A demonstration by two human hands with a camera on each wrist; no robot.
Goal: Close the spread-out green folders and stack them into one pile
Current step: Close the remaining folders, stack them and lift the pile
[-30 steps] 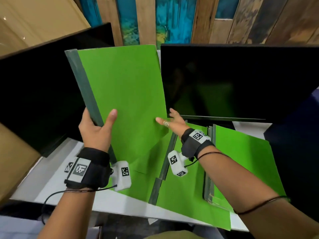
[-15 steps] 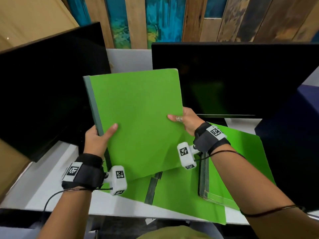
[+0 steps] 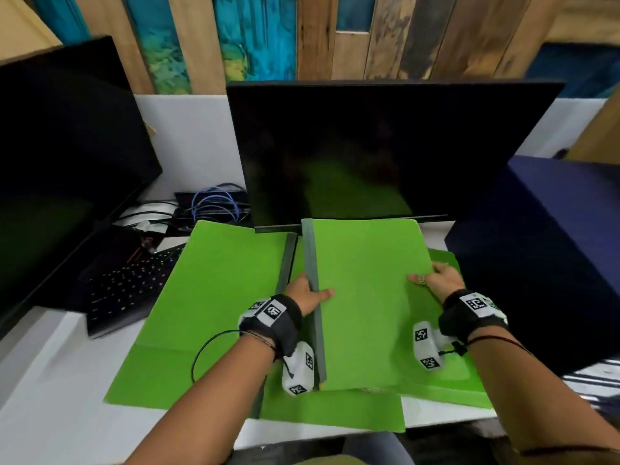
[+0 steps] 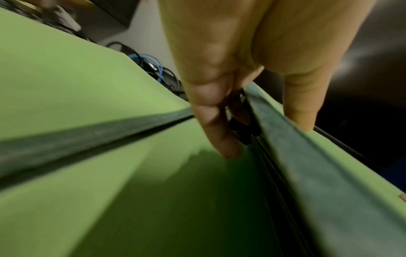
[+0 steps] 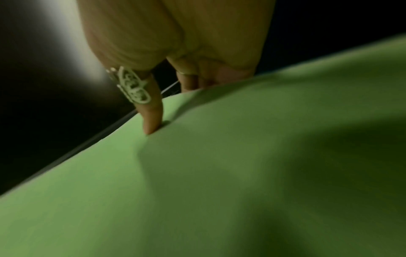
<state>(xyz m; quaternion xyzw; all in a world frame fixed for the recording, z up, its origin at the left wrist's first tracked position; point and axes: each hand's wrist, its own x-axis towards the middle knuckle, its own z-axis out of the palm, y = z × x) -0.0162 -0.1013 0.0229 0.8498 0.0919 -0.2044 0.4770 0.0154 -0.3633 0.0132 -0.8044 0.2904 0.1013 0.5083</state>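
A closed green folder (image 3: 365, 297) with a grey-green spine lies low over the right side of the desk, on top of another green folder (image 3: 449, 394). My left hand (image 3: 310, 292) grips its spine, thumb on the cover and fingers under the edge (image 4: 217, 132). My right hand (image 3: 436, 278) holds its right edge, with the ringed thumb pressed on the cover (image 5: 151, 125). An open green folder (image 3: 208, 297) lies spread flat to the left, its spine (image 3: 285, 263) beside my left hand.
A dark monitor (image 3: 385, 152) stands right behind the folders, a second one (image 3: 60, 169) at the left. A black keyboard (image 3: 127, 283) and tangled cables (image 3: 214, 206) lie at the back left. A dark blue surface (image 3: 543, 256) borders the right. The white desk (image 3: 50, 404) shows front left.
Both hands have brought the closed folder down from in front of the monitors and to the right, onto the folder lying at the right side.
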